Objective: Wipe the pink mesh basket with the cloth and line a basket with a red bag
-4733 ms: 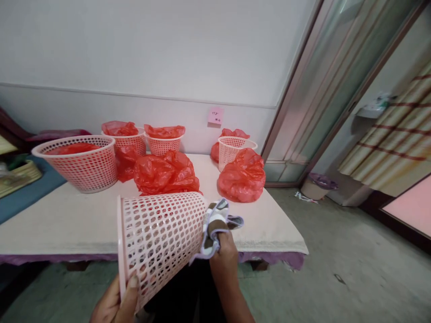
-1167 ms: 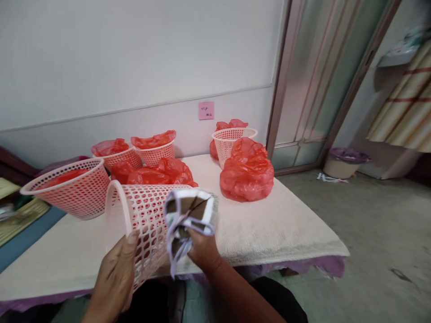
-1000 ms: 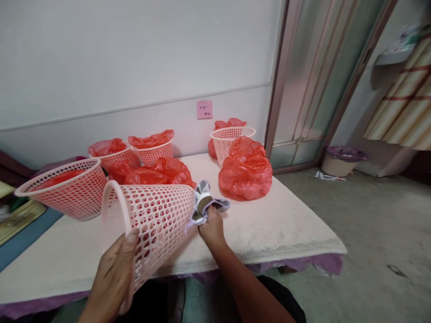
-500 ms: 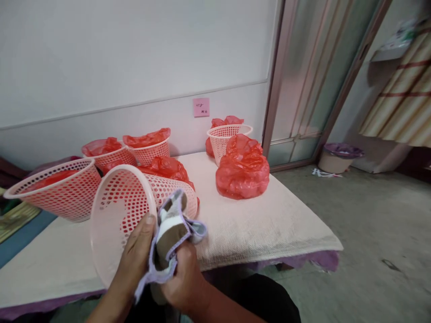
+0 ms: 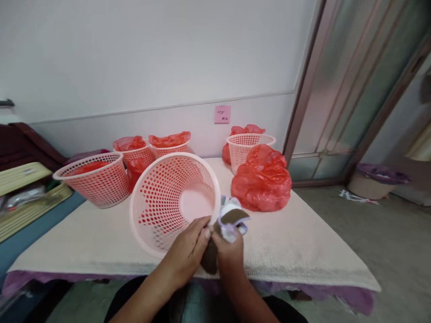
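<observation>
In the middle of the frame is the near basket (image 5: 177,197). The left hand (image 5: 186,251) is on its lower right rim. The right hand (image 5: 232,253) is just beside that, with the cloth (image 5: 235,217) in it. On the desk (image 5: 303,251), the left basket (image 5: 104,186) has a bag (image 5: 89,168) inside. Behind, near the wall (image 5: 168,58), are two back baskets (image 5: 168,150) with bags (image 5: 170,140) in them. At right, the front bag (image 5: 262,181) sits before the right basket (image 5: 239,154).

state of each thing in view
held basket: tilted, mouth toward camera
left hand: gripping its rim
cloth: bunched
right hand: closed on cloth
left basket: upright, red plastic inside
back-left baskets: upright
back-right basket: upright
front red bag: bulging
pink note: on wall
bin: lined
</observation>
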Demonstrator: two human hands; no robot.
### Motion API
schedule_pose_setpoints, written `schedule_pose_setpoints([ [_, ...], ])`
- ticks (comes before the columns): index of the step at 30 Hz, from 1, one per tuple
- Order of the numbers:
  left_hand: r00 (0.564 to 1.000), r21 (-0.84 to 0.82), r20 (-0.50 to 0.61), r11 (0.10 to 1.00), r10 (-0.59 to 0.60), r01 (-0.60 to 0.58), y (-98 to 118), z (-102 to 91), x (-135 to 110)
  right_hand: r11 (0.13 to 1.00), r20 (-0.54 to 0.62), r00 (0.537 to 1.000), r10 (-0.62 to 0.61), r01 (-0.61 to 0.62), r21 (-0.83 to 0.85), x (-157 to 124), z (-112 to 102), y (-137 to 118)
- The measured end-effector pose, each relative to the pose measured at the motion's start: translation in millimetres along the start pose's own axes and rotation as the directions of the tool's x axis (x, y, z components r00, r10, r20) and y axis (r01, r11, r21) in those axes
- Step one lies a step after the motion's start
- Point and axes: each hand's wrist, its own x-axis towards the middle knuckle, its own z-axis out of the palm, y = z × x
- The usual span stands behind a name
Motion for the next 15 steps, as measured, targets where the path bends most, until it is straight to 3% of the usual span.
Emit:
schedule_pose_setpoints([
  [2,0.995,0.247,0.088,0.967,0.046,-0.067,-13,-1.6,-10,0.99,-0.064,0.992,0.106,-0.1,0.097,17,-10,-1],
  [4,0.983,0.482,0.146,0.86,0.112,-0.17,-28,-8.1,-20,0.978,-0.092,0.989,0.119,-0.1,0.183,31,-20,-3],
  [8,0.941,0.681,0.112,0.665,0.319,-0.307,-43,-28.4,-34,0.958,-0.078,0.991,0.112,-0.087,0.272,49,-34,-4],
  [10,0.919,0.643,0.004,0.703,0.395,-0.305,-33,-33.0,-42,0.94,-0.099,0.983,0.155,-0.116,0.32,57,-41,-4],
  [12,0.919,0.443,-0.113,0.847,0.378,-0.294,-12,-29.5,-53,0.917,-0.127,0.971,0.201,-0.14,0.373,65,-48,-3],
  [14,0.946,0.092,-0.111,0.951,0.306,-0.297,9,-21.0,-62,0.892,-0.139,0.96,0.245,-0.167,0.42,72,-54,-3],
  [15,0.956,-0.026,-0.055,0.957,0.287,-0.289,17,-16.8,-65,0.881,-0.136,0.955,0.262,-0.179,0.437,75,-57,-3],
])
